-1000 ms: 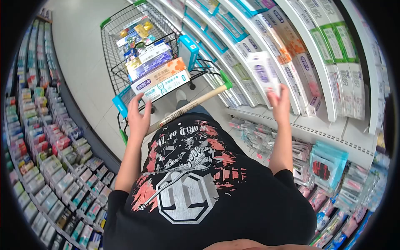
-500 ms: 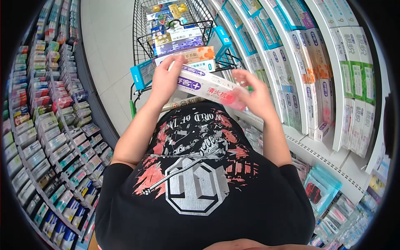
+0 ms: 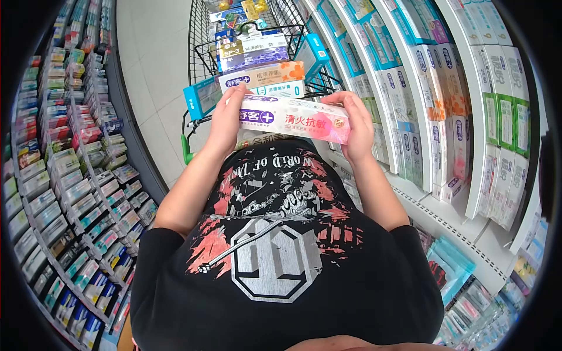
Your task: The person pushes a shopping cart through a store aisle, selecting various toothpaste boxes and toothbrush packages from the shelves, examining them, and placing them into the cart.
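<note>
A white and pink toothpaste box [image 3: 281, 120] with purple lettering lies between my two hands, its long printed side turned up toward me. My left hand [image 3: 227, 120] is closed on its left end, and my right hand [image 3: 357, 126] grips the pink right end. Just beyond it, an orange and white toothpaste box [image 3: 266, 75] rests on the near part of the shopping cart [image 3: 196, 50]. A purple and white box [image 3: 253, 58] sits behind that one. Blue boxes [image 3: 199, 101] stand at the cart's near corners.
Shelves of toothpaste boxes [image 3: 448, 117] curve along my right side. To the left, a rack of hanging packets [image 3: 70, 193] runs beside the pale floor tiles [image 3: 155, 76]. Lower right, a light blue pouch [image 3: 453, 266] hangs among small packages.
My right hand has closed on the box's right end, where its fingers were loose and blurred before. The box has turned more level, with its printed side facing me.
</note>
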Action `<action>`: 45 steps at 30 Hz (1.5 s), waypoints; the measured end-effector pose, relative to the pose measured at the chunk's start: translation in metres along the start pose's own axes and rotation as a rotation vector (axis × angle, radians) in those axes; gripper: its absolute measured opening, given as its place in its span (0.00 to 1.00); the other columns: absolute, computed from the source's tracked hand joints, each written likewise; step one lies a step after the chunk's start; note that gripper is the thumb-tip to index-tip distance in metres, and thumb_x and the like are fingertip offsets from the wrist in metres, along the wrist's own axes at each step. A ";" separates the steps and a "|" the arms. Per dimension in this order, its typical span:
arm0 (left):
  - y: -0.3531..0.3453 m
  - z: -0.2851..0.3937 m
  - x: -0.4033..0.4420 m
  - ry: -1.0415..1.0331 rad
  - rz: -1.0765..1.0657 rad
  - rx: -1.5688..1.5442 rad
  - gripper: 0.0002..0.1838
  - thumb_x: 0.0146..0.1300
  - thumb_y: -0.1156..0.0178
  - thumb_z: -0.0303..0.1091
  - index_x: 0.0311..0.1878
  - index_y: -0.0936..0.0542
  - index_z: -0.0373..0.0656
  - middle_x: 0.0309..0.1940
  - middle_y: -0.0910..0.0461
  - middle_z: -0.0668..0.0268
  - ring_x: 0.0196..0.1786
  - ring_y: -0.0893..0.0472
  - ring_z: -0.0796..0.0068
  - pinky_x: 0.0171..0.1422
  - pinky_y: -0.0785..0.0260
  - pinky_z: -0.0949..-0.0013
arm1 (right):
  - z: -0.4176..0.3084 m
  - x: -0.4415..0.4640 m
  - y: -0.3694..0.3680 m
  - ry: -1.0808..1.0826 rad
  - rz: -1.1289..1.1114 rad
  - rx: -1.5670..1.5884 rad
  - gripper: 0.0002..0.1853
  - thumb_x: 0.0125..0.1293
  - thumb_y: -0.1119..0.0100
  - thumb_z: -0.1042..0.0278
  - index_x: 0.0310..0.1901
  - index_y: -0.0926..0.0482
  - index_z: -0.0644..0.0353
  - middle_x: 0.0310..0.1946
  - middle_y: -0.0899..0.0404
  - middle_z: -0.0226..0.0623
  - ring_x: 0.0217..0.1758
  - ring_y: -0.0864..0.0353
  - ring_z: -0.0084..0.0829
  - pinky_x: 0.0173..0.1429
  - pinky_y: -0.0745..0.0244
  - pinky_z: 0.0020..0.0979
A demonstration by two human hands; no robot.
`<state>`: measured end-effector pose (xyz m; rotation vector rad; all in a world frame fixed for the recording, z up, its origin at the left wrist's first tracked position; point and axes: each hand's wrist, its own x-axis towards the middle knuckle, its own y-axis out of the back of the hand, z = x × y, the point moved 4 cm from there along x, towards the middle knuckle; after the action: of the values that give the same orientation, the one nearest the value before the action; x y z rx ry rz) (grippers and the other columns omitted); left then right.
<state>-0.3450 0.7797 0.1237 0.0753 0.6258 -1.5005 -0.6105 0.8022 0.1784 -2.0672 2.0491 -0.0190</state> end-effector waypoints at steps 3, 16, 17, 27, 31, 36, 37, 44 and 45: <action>0.009 -0.001 0.004 -0.060 -0.011 0.023 0.13 0.81 0.46 0.41 0.50 0.18 0.41 0.43 0.16 0.67 0.45 0.18 0.81 0.52 0.27 0.74 | 0.002 0.002 0.004 -0.028 -0.133 -0.081 0.18 0.83 0.47 0.60 0.59 0.19 0.67 0.52 0.14 0.38 0.58 0.16 0.28 0.67 0.25 0.31; 0.050 0.003 0.067 -0.330 0.082 0.588 0.31 0.81 0.45 0.57 0.70 0.25 0.37 0.62 0.18 0.57 0.60 0.18 0.69 0.63 0.26 0.61 | 0.010 0.020 0.059 -0.032 -0.184 -0.297 0.30 0.71 0.30 0.69 0.74 0.21 0.55 0.65 0.15 0.37 0.62 0.18 0.24 0.69 0.24 0.32; 0.067 -0.006 0.081 -0.394 0.203 0.734 0.34 0.79 0.40 0.57 0.71 0.26 0.35 0.63 0.18 0.55 0.60 0.18 0.68 0.63 0.26 0.60 | 0.010 0.023 0.067 0.003 -0.086 -0.272 0.29 0.71 0.31 0.69 0.74 0.21 0.55 0.65 0.15 0.36 0.63 0.18 0.24 0.69 0.24 0.32; 0.088 -0.055 0.118 -0.073 0.167 0.648 0.41 0.69 0.24 0.48 0.73 0.29 0.29 0.56 0.14 0.57 0.56 0.16 0.73 0.60 0.25 0.69 | 0.040 0.058 0.079 0.275 0.256 -0.881 0.30 0.67 0.28 0.50 0.68 0.16 0.53 0.46 0.12 0.49 0.36 0.10 0.41 0.49 0.16 0.39; 0.095 -0.061 0.124 -0.093 0.158 0.514 0.31 0.70 0.24 0.41 0.66 0.21 0.30 0.53 0.12 0.60 0.52 0.15 0.75 0.57 0.25 0.71 | 0.071 0.076 0.075 0.311 0.231 -0.972 0.29 0.69 0.31 0.49 0.69 0.17 0.49 0.43 0.13 0.47 0.41 0.10 0.44 0.49 0.15 0.43; 0.103 -0.060 0.127 -0.035 0.151 0.495 0.25 0.69 0.23 0.39 0.60 0.18 0.31 0.46 0.13 0.64 0.48 0.17 0.78 0.55 0.26 0.73 | 0.104 0.096 0.072 0.162 0.170 -1.109 0.30 0.70 0.32 0.47 0.71 0.19 0.47 0.46 0.13 0.49 0.51 0.12 0.48 0.53 0.17 0.47; 0.108 -0.061 0.129 -0.036 0.145 0.480 0.24 0.69 0.23 0.39 0.59 0.18 0.32 0.47 0.13 0.64 0.48 0.17 0.78 0.55 0.25 0.73 | 0.110 0.100 0.071 0.165 0.166 -1.125 0.29 0.70 0.33 0.48 0.70 0.19 0.47 0.45 0.13 0.48 0.50 0.12 0.49 0.52 0.16 0.47; 0.112 -0.049 0.116 -0.020 0.109 0.273 0.25 0.69 0.24 0.37 0.61 0.23 0.36 0.48 0.13 0.62 0.50 0.16 0.78 0.56 0.24 0.71 | 0.132 0.117 0.056 0.172 0.158 -1.196 0.28 0.69 0.31 0.50 0.67 0.20 0.54 0.44 0.13 0.51 0.48 0.12 0.52 0.52 0.16 0.49; 0.110 -0.043 0.111 -0.023 0.116 0.244 0.26 0.69 0.24 0.37 0.62 0.24 0.36 0.48 0.13 0.62 0.49 0.15 0.78 0.56 0.24 0.71 | 0.138 0.119 0.055 0.195 0.165 -1.204 0.29 0.69 0.31 0.50 0.67 0.20 0.55 0.44 0.13 0.51 0.47 0.12 0.52 0.52 0.16 0.49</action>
<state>-0.2620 0.7089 0.0034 0.2774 0.4108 -1.4570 -0.6385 0.7057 0.0165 -2.4560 2.6802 1.3992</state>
